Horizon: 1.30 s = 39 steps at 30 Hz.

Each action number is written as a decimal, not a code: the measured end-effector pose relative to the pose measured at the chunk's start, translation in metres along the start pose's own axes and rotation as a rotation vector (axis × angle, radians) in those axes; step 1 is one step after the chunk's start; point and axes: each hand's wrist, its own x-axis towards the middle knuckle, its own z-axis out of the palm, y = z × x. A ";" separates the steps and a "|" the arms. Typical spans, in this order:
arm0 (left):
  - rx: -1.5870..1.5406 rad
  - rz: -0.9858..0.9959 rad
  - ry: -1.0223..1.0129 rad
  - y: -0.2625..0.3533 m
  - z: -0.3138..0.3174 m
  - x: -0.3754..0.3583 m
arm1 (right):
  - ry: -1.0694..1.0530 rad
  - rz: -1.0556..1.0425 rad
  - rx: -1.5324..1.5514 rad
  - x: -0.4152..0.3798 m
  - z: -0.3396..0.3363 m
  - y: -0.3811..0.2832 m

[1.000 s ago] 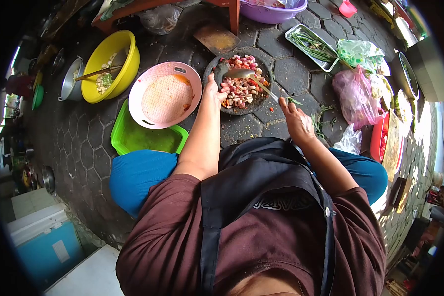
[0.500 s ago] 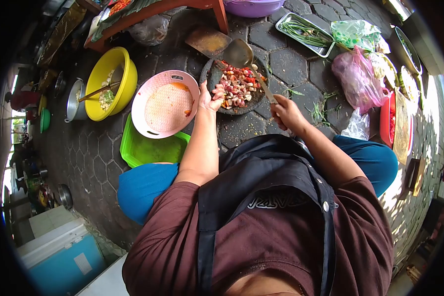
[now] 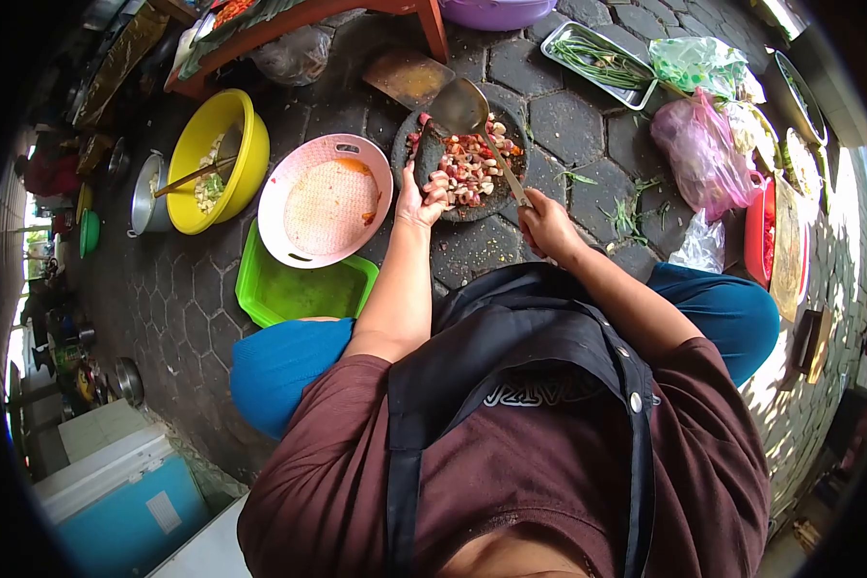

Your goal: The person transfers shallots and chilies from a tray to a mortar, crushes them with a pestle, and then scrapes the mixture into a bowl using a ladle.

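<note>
Out across dark hexagonal paving (image 3: 568,125) now, fanning around the stone mortar (image 3: 524,130), with bare stone along its right edge and green scraps (image 3: 626,217) farther right. Over to the left, past the pink basket, a big yellow basin (image 3: 249,173); well right, a pink plastic bag (image 3: 700,149). Tight to the mortar's left rim, that pink basket (image 3: 303,207), with little or no room between; below-left of the mortar, partly under the basket, a green tray (image 3: 303,291). Up and right of the mortar, clear of its rim, a metal tray (image 3: 627,96) of long green stalks (image 3: 602,65). Just beyond the rim, up-left, a flat stained board (image 3: 407,77).

Down to the tools: closed firmly round the ladle's handle, right hand (image 3: 547,226) low and right of the mortar, with the ladle (image 3: 460,107) slanting over the far rim. At the mortar's near-left edge, left hand (image 3: 420,200) curled, apparently round the lower end of the dark pestle (image 3: 431,146), fingers partly hiding the hold. Smallest of all, chopped red and white pieces (image 3: 472,173), heaped inside the mortar.
</note>
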 end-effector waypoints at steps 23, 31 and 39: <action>0.853 0.500 0.172 -0.007 0.026 -0.020 | -0.008 0.018 0.102 0.008 -0.021 0.004; 1.530 0.862 0.355 -0.010 0.016 -0.006 | 0.077 -0.121 -0.264 0.013 -0.020 0.015; 1.919 1.164 0.284 -0.013 0.018 -0.015 | 0.204 -0.204 -0.514 0.040 -0.020 0.059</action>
